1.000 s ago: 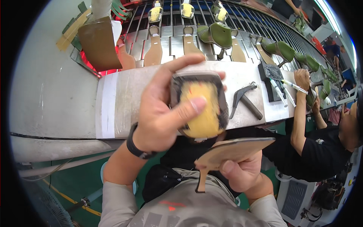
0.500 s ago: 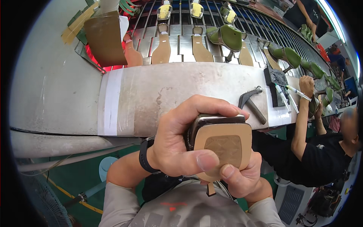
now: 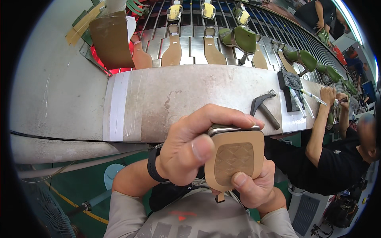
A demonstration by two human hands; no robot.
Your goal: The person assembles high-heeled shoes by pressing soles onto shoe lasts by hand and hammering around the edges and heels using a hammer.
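In front of my chest I hold a high-heeled shoe (image 3: pixel 234 158), its tan sole turned up toward me and the squared toe pointing away. A darker, diamond-patterned patch lies in the sole's middle. My left hand (image 3: pixel 182 148) is wrapped round the toe end from the left, fingers over the metallic-looking toe edge and thumb raised off the sole. My right hand (image 3: pixel 254 185) grips the shoe's right side, its thumb pressed on the lower part of the patch. A small tan heel tip (image 3: pixel 219 197) shows below. Most of the upper is hidden.
A hammer (image 3: pixel 266 112) lies on the bench (image 3: pixel 178 87), beside a dark block (image 3: pixel 291 89) with syringes (image 3: pixel 297 101). Beyond, a slatted conveyor (image 3: pixel 192 43) carries tan soles (image 3: pixel 172 53) and green heeled shoes (image 3: pixel 243 39). At right, a co-worker (image 3: pixel 317 162) handles a shoe. A fan (image 3: pixel 43 210) stands lower left.
My left thumb has lifted off the sole, uncovering more of the patterned patch. The shoe has tilted slightly. The co-worker's hands have shifted a little to the right.
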